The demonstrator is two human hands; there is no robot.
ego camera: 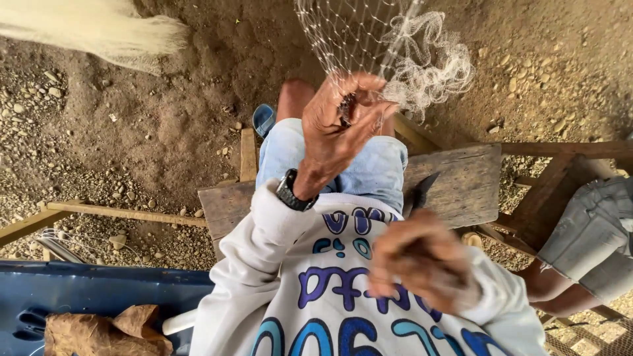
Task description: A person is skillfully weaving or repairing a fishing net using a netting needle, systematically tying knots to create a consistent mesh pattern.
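- The left hand, a black wristwatch on its wrist, is raised above the knees, fingers pinching the lower edge of a pale fishing net that hangs from above.
- A bunched tangle of mesh sits just right of that hand.
- The right hand, blurred near the chest, is clenched around a dark netting needle.
- The person sits on a worn wooden bench over gravelly dirt.

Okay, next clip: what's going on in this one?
A person seated on a wooden bench over gravelly ground works on a fine fishing net. The left hand pinches the net's mesh up in front of them. The right hand, blurred, is close to the chest; what it holds is unclear.
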